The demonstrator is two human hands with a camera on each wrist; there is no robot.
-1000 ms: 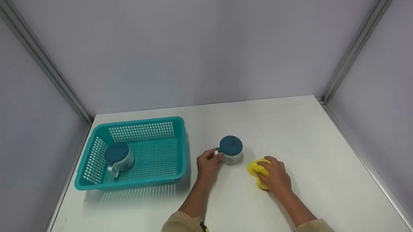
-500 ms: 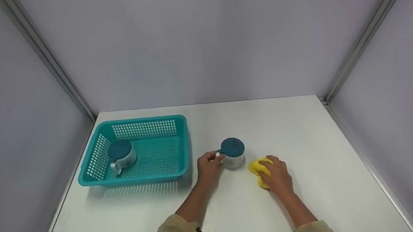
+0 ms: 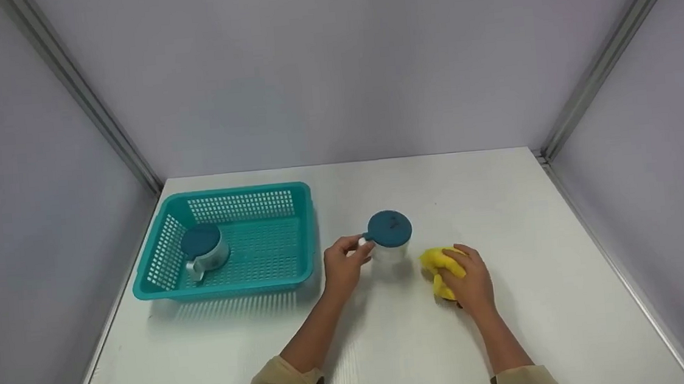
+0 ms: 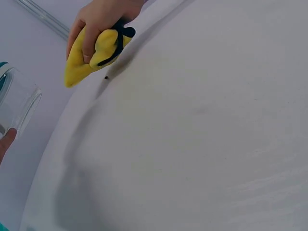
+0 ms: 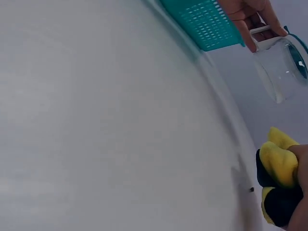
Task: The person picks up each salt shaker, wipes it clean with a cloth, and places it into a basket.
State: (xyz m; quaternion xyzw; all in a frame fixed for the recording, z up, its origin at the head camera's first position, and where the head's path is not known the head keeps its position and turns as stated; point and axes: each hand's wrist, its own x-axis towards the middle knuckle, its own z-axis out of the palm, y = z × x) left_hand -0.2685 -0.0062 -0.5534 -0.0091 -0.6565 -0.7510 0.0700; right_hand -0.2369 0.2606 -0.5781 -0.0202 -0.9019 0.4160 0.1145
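My left hand (image 3: 343, 266) pinches the white handle of a clear glass jar (image 3: 392, 252) with a dark teal lid (image 3: 389, 228). The jar hangs upright just over the white table, its shadow below it. To its right, my right hand (image 3: 472, 279) grips a bunched yellow cloth (image 3: 434, 260). Dark patches show on this cloth (image 5: 278, 161) in the right wrist view, where the glass jar (image 5: 276, 72) is apart from it. In the left wrist view only part of the jar (image 4: 19, 101) shows, at the left edge.
A teal plastic basket (image 3: 306, 243) stands on the table's left side. Inside it, at the left, sits a similar lidded jar (image 3: 216, 255) with a handle. A small dark speck (image 4: 106, 77) lies on the table (image 4: 192, 144) near the cloth. Grey walls enclose the back and sides.
The left hand has raised the jar off the table. The right hand has lifted the cloth a little and shifted slightly right. The head view has tilted slightly.
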